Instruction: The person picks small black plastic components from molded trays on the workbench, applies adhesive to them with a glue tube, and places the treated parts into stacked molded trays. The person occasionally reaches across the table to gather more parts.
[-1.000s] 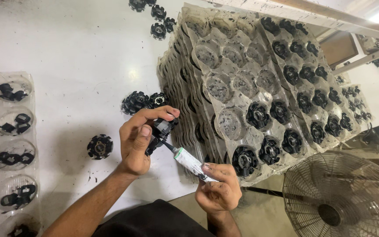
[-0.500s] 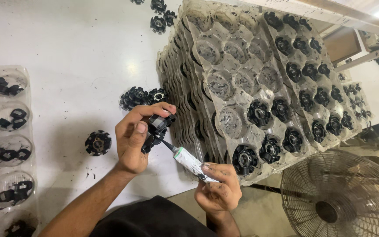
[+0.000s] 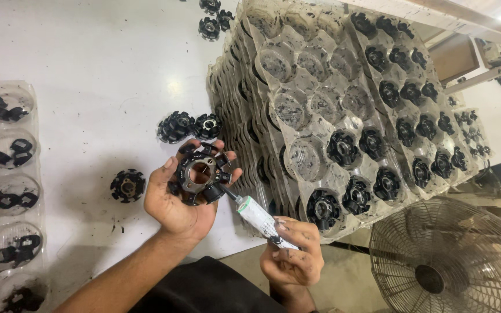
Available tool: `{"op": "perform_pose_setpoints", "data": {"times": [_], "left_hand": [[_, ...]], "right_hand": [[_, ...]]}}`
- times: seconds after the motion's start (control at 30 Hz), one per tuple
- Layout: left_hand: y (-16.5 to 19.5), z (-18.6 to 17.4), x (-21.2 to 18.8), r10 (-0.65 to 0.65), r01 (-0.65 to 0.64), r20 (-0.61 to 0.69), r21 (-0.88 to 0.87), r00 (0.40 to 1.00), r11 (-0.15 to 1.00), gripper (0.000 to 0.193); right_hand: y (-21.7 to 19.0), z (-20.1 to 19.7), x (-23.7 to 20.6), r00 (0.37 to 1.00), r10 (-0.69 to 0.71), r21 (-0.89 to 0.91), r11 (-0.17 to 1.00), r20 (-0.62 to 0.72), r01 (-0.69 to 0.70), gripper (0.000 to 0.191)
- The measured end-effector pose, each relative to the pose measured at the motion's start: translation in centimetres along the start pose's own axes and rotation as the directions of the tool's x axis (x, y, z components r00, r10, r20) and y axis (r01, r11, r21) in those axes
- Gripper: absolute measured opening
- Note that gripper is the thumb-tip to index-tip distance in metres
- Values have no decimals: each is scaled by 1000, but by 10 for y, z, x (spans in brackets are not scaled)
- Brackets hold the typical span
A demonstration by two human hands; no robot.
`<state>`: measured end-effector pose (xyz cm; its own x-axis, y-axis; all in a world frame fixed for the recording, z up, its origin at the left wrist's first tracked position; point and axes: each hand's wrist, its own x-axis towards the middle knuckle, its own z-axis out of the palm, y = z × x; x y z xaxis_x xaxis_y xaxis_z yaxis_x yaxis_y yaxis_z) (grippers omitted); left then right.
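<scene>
My left hand (image 3: 175,203) cradles a round black stator-like part (image 3: 200,172) with a metal ring centre and several black poles, its flat face turned up toward me. My right hand (image 3: 293,259) grips a small white squeeze tube (image 3: 257,215), whose thin nozzle touches the lower right edge of the part. Both hands hover over the front edge of the white table (image 3: 88,69).
A tall stack of clear plastic blister trays (image 3: 314,104) holding similar black parts stands right of my hands. Loose black parts (image 3: 127,185) lie on the table. Another clear tray (image 3: 7,191) with small black clips sits at left. A wire fan guard (image 3: 453,261) is at lower right.
My left hand has turned the black part so its flat face shows. The tube's nozzle stays against the part's edge. The camera has shifted slightly.
</scene>
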<state>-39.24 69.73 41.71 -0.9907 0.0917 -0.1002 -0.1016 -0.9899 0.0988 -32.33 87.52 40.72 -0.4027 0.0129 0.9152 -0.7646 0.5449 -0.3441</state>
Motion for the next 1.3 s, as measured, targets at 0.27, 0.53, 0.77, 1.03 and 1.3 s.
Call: {"op": "perform_pose_setpoints", "data": {"times": [0.27,0.53,0.77,1.03,1.3], "left_hand": [[-5,-3,4,-53,52,-91,-13,994,999,43],[-8,-9,12,-132,120,-203,-71,970,990,45],[-16,-13,15,-200,172,-241,-132,950,976,48],[-69,-6,70,-112,113,-8,117,994,987,43],[-182,27,145,-284,-378,361,926,888,-5,14]], "right_hand": [[9,-4,-2,997,-2,-65,998,82,8,31],[9,-5,-2,990,68,-99,993,122,-56,36],[6,-10,7,978,114,-87,991,176,-100,37],[14,-54,-5,916,182,3,981,-358,-194,31],[36,-155,-8,831,118,-71,980,-543,-186,36]]}}
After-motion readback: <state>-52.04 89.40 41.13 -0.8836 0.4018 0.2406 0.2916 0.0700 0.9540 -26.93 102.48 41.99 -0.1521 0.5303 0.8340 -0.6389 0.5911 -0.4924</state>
